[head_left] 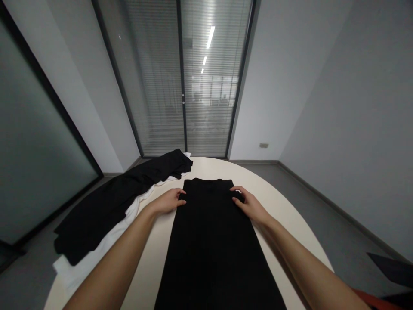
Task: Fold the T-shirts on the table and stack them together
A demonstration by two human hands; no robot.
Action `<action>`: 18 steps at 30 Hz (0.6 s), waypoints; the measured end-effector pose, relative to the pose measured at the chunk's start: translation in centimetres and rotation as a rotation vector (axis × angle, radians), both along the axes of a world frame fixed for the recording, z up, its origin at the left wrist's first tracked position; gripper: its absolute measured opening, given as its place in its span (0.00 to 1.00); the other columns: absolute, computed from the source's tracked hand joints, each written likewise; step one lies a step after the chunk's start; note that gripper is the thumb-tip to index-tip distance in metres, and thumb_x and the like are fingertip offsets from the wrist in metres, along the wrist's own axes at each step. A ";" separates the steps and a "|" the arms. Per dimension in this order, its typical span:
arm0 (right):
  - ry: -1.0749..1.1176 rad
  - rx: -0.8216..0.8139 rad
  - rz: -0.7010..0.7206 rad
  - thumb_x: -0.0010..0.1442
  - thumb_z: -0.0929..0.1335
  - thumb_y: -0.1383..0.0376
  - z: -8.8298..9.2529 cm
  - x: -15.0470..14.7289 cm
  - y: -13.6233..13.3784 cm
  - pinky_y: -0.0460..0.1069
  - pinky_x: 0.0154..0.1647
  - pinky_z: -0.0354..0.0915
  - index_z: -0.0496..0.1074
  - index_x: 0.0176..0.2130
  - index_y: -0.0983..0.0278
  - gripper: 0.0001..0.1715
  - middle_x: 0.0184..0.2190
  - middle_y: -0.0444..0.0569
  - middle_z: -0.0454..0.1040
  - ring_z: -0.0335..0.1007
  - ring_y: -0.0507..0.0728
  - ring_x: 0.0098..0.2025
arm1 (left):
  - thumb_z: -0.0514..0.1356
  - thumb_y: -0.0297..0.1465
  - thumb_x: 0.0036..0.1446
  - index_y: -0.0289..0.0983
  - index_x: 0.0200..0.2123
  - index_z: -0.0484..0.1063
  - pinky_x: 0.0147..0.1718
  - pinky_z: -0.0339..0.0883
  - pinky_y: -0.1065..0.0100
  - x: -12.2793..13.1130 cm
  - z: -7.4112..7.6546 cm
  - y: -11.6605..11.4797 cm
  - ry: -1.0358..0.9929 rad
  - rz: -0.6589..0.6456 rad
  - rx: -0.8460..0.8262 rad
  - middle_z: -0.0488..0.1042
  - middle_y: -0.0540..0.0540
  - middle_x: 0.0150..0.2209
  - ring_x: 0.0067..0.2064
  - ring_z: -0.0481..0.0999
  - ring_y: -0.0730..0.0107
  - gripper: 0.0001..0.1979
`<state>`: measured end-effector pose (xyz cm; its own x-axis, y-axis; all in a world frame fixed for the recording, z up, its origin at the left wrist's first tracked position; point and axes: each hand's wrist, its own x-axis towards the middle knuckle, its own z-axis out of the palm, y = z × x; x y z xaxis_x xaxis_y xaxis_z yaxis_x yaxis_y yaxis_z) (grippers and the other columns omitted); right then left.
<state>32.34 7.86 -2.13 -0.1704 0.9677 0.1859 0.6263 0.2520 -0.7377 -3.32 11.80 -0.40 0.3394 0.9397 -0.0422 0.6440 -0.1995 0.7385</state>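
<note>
A black garment [211, 241], smooth and shaped like a skirt, lies flat down the middle of the round table, its narrower end away from me. My left hand [167, 201] is at its left edge near that far end, thumb and index fingertips touching the cloth with a gap between them. Across from it, my right hand [250, 206] rests at the right edge, thumb and fingers apart on the fabric. The garment's near end runs out of view at the bottom, so its full shape is hidden.
Left of my left arm, a long black garment [106, 204] lies over white cloth [105, 241] along the edge of the cream table [290, 224]. Beyond stand a glass partition with blinds [209, 112] and grey walls. Something dark [392, 269] shows at the lower right.
</note>
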 end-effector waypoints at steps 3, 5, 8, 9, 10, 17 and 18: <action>0.096 -0.076 -0.035 0.62 0.66 0.54 -0.6 -0.1 0.3 0.49 0.32 0.67 0.64 0.59 0.59 0.28 0.36 0.46 0.76 0.70 0.55 0.30 | 0.65 0.41 0.49 0.35 0.36 0.74 0.27 0.60 0.68 -0.3 0.0 0.1 -0.020 -0.016 -0.047 0.68 0.54 0.23 0.25 0.69 0.68 0.16; 0.118 -0.064 -0.075 0.61 0.67 0.53 -0.7 -0.2 0.5 0.50 0.33 0.67 0.67 0.56 0.61 0.27 0.36 0.47 0.76 0.69 0.55 0.31 | 0.64 0.40 0.50 0.35 0.35 0.73 0.27 0.60 0.69 -0.2 0.2 0.1 -0.047 -0.020 -0.057 0.70 0.52 0.24 0.27 0.71 0.68 0.15; 0.167 0.012 -0.108 0.59 0.67 0.54 -0.2 -0.3 0.7 0.51 0.37 0.68 0.70 0.52 0.61 0.24 0.41 0.49 0.76 0.70 0.56 0.35 | 0.62 0.39 0.52 0.35 0.39 0.73 0.29 0.63 0.69 0.0 1.2 -0.1 -0.103 -0.024 -0.053 0.75 0.48 0.30 0.32 0.75 0.65 0.15; 0.199 0.035 -0.118 0.58 0.68 0.54 0.2 -0.3 0.8 0.52 0.39 0.68 0.70 0.51 0.61 0.24 0.42 0.49 0.76 0.70 0.56 0.36 | 0.62 0.39 0.52 0.35 0.41 0.74 0.30 0.64 0.69 0.0 1.7 -0.1 -0.136 -0.021 -0.051 0.77 0.47 0.32 0.33 0.76 0.65 0.16; 0.232 0.054 -0.131 0.58 0.68 0.53 0.6 -0.3 1.0 0.52 0.39 0.68 0.71 0.51 0.61 0.24 0.42 0.49 0.76 0.70 0.57 0.37 | 0.63 0.39 0.52 0.36 0.42 0.74 0.30 0.65 0.69 0.0 2.2 0.0 -0.178 -0.010 -0.048 0.78 0.46 0.34 0.34 0.76 0.64 0.16; 0.314 0.134 -0.207 0.60 0.67 0.51 1.8 -0.3 5.7 0.52 0.38 0.68 0.66 0.58 0.61 0.31 0.35 0.46 0.74 0.70 0.57 0.34 | 0.64 0.36 0.54 0.35 0.45 0.73 0.34 0.69 0.69 1.7 2.5 3.6 -0.449 0.278 0.083 0.80 0.44 0.38 0.38 0.79 0.64 0.17; 0.265 0.102 -0.222 0.60 0.67 0.51 1.3 -0.3 6.5 0.52 0.38 0.68 0.64 0.59 0.62 0.32 0.33 0.46 0.73 0.69 0.57 0.33 | 0.64 0.34 0.54 0.34 0.46 0.72 0.35 0.70 0.69 2.1 1.8 4.2 -0.445 0.304 0.084 0.79 0.44 0.37 0.38 0.79 0.64 0.16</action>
<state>32.02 14.37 -0.79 0.1092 0.9500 0.2925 0.4641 0.2115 -0.8602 -1.20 15.98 1.36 0.0199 0.9922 0.1228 0.3103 -0.1229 0.9427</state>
